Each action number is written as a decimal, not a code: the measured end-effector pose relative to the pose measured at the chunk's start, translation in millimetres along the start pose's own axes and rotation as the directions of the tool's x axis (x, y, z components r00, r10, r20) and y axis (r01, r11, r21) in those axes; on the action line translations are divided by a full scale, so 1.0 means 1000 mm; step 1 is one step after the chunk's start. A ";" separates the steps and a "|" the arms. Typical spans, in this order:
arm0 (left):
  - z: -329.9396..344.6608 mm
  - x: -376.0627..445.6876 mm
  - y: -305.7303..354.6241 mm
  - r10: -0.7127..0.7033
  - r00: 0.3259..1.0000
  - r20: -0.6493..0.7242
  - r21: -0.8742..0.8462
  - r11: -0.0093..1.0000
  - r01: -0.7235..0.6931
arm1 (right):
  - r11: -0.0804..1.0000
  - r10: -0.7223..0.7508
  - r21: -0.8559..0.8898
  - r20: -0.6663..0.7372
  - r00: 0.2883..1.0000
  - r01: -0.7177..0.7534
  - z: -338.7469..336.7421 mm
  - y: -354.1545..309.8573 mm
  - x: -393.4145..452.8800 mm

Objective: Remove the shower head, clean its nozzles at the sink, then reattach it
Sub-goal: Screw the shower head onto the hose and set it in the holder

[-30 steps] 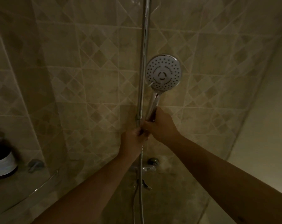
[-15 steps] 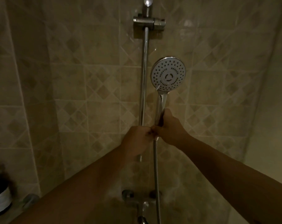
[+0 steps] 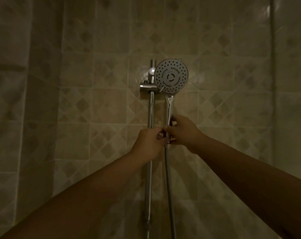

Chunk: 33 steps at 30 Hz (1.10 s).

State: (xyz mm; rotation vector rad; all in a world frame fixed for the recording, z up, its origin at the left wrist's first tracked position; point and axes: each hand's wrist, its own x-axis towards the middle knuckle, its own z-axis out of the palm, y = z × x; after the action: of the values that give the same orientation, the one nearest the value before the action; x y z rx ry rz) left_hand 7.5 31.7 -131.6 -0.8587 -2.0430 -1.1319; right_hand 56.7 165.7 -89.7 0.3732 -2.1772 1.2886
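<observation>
Shower head (image 3: 171, 76) stands upright just right of the chrome rail (image 3: 150, 109), its nozzle face toward the camera, level with the rail's bracket (image 3: 147, 88). Right hand (image 3: 184, 133) curls around the lower handle. Left hand (image 3: 150, 143) pinches at the joint where the hose (image 3: 169, 187) meets the handle, fingertips touching the right hand. The hose hangs straight down against the tiled wall (image 3: 94, 100).

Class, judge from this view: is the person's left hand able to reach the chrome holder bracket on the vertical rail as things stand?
Probably yes. The left hand sits at the hose joint beside the chrome vertical rail, with bare rail up to the chrome holder bracket; it must first release its grip.
</observation>
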 end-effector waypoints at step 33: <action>-0.050 0.126 0.012 0.313 0.947 0.072 0.917 0.352 -0.186 | 0.940 -0.331 -0.171 -0.252 0.909 0.295 -0.054 -0.080 0.163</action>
State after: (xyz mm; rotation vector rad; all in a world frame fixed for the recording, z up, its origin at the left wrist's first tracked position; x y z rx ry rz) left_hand -45.3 21.8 -6.9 -0.4384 -1.9044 0.2438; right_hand -14.6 180.8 85.5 0.4418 -1.8614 0.9538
